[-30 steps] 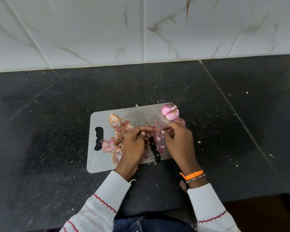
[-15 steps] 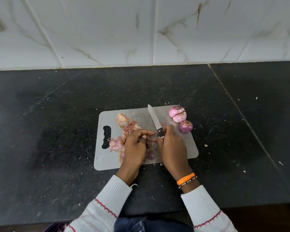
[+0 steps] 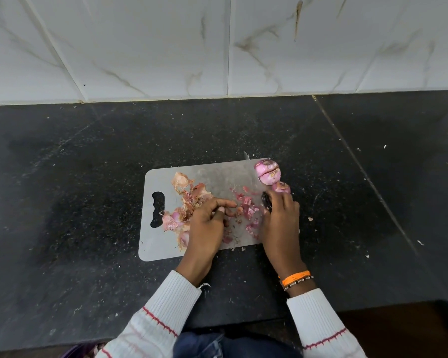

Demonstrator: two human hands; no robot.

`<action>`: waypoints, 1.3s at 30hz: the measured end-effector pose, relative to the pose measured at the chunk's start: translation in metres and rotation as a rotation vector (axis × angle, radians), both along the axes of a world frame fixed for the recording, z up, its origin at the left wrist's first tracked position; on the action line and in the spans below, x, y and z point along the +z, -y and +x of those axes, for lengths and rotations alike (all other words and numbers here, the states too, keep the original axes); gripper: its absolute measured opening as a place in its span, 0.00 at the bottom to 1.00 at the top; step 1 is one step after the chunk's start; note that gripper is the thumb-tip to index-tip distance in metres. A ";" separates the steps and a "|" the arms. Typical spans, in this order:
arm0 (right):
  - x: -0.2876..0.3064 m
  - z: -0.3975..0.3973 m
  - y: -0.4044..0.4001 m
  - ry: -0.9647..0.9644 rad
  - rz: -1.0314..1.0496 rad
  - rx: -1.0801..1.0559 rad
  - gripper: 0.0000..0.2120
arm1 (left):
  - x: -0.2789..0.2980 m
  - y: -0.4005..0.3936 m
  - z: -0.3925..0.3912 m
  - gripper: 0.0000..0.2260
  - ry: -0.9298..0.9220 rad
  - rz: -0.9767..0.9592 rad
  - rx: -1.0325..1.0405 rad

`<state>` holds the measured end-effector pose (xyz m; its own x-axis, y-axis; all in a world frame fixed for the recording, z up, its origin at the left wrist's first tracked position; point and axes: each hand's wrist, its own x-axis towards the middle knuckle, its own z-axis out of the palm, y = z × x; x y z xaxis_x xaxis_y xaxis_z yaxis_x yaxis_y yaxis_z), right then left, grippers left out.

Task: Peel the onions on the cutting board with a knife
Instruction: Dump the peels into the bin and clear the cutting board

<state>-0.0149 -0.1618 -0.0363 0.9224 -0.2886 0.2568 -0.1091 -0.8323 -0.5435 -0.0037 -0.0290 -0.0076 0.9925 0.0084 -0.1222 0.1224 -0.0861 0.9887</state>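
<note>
right hand [image 3: 279, 218] grips the knife [image 3: 265, 200] by the onions [image 3: 268, 173]; left hand [image 3: 207, 223] rests on the cutting board [image 3: 217, 174], forefinger out, holding nothing.

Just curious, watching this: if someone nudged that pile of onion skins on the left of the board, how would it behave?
The onion skins look thin, curled and papery, so they would probably scatter rather than slide together. They seem very light; a push might flick some off the cutting board. Small scraps already lie on the counter, which suggests that they drift easily.

three onions [image 3: 267, 172], one knife [image 3: 254, 174], one board [image 3: 150, 244]
</note>
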 end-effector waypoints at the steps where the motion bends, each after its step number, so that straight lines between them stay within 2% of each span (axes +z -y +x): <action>1: -0.003 -0.001 0.001 -0.013 -0.006 -0.008 0.23 | 0.000 0.000 0.000 0.17 0.004 0.007 -0.002; 4: -0.008 -0.003 -0.002 -0.012 0.036 -0.011 0.21 | -0.001 0.001 -0.002 0.17 0.000 0.013 -0.005; 12: -0.005 0.004 -0.031 -0.039 0.167 0.189 0.18 | 0.004 -0.003 -0.004 0.18 -0.006 0.000 0.016; 19: -0.003 0.012 -0.007 -0.001 0.164 0.029 0.17 | 0.001 -0.007 0.001 0.18 0.036 0.015 0.019; 24: -0.007 0.009 -0.013 -0.028 0.179 0.077 0.16 | 0.008 -0.009 0.001 0.17 0.060 0.005 0.003; 28: -0.005 0.010 -0.027 -0.077 0.200 0.174 0.19 | 0.010 -0.012 0.003 0.17 0.080 0.019 -0.008; 30: -0.002 0.013 -0.028 -0.039 0.226 0.165 0.17 | 0.010 -0.016 0.005 0.17 0.076 0.024 0.003; 32: 0.000 0.016 -0.023 0.014 0.263 0.106 0.14 | 0.011 -0.027 0.010 0.15 0.076 0.057 0.021; 34: 0.003 0.020 -0.016 -0.022 0.245 0.054 0.12 | 0.011 -0.043 0.017 0.13 0.069 0.163 0.001; 36: 0.007 0.021 -0.011 -0.070 0.130 0.024 0.12 | 0.012 -0.058 0.022 0.22 0.014 0.349 -0.062; 39: 0.023 0.012 -0.011 -0.135 0.024 0.087 0.20 | 0.017 -0.075 0.021 0.42 -0.070 0.631 -0.172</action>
